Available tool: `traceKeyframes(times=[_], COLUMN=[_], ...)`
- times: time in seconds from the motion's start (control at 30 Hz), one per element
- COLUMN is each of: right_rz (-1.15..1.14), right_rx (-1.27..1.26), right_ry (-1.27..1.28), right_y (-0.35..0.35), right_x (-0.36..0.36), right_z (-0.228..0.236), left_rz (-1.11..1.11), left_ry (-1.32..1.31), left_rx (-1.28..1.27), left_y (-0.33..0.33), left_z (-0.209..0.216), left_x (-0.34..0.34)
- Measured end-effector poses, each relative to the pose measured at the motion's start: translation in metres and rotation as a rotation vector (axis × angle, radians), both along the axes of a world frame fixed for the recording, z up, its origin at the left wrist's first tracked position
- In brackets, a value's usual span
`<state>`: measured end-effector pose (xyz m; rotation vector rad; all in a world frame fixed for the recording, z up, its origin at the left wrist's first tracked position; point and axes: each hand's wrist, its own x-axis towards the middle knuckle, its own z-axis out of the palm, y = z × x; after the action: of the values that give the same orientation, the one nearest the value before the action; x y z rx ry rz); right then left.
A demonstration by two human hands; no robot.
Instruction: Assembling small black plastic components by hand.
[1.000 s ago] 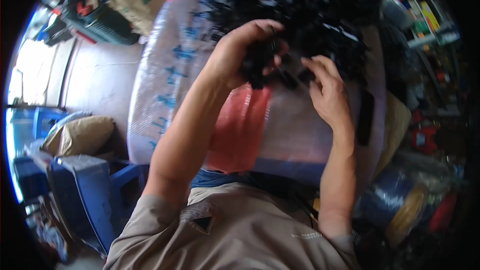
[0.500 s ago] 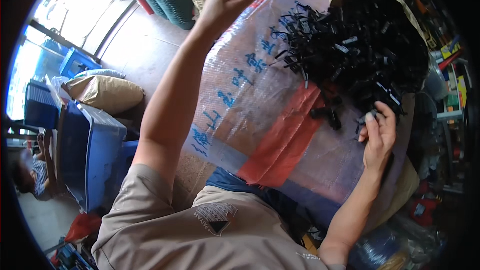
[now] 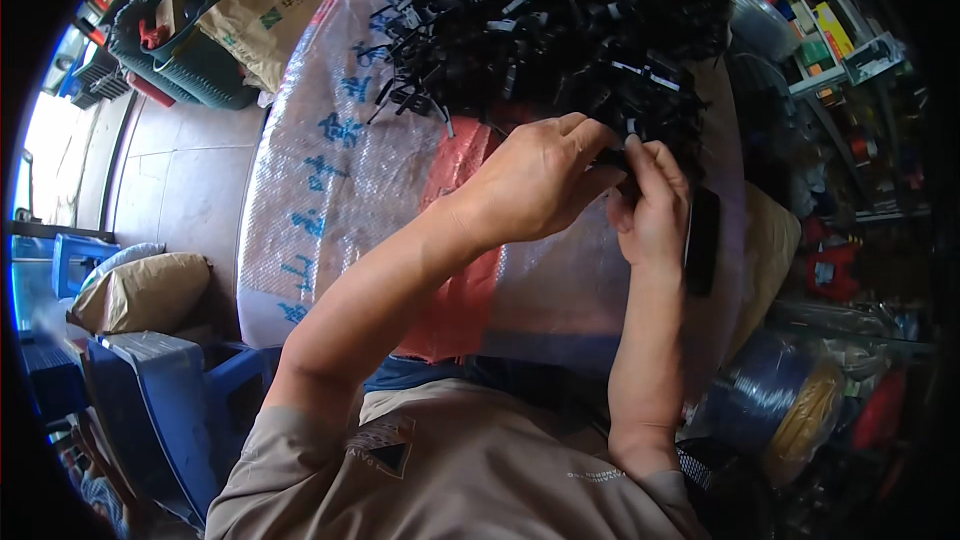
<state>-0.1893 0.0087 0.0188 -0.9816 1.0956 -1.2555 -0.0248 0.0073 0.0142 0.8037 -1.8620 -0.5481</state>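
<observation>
My left hand (image 3: 535, 180) and my right hand (image 3: 655, 202) meet fingertip to fingertip at the near edge of a large heap of small black plastic pieces (image 3: 590, 50). Between the right fingers is a small black piece (image 3: 618, 156), mostly hidden by the fingers. The left hand's thumb and fingers are pinched against the same spot; whether they grip that piece or another cannot be seen. Under both forearms lies a translucent woven sheet (image 3: 330, 210) with blue handwriting and a red band (image 3: 450, 290).
A flat black rectangular object (image 3: 703, 245) lies beside my right wrist. On the left stand a blue plastic bin (image 3: 165, 410), a stuffed paper sack (image 3: 150, 290) and a green basket (image 3: 200, 70). Crowded shelves (image 3: 840, 70) and wrapped spools (image 3: 770, 400) fill the right.
My left hand has come down from the far left, where it was raised away from the heap, to join my right hand. The view has turned, so the heap sits further left.
</observation>
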Motion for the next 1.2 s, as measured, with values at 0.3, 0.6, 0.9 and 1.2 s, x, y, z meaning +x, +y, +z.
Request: traceKeyframes(times=[0.3,0.6,0.9,1.2], right_rz=[0.149,0.167,0.202,0.185], right_rx=[-0.323,-0.359,-0.254,-0.414], right_ry=[0.130,0.085,-0.055,0.049], right_y=[0.011,0.005,0.003,0.005], right_x=[-0.005,-0.001,0.002,-0.004], right_z=[-0.019,-0.027,-0.021,-0.019], left_rz=[0.011,-0.058,-0.004,-0.009], left_ry=[0.196,0.205,0.257,0.197], left_rx=[0.066,0.249,0.123,0.070], left_y=[0.002,0.006,0.004,0.006], left_z=[-0.023,-0.022,-0.024,-0.023], left_x=[-0.004,0.000,0.000,-0.001])
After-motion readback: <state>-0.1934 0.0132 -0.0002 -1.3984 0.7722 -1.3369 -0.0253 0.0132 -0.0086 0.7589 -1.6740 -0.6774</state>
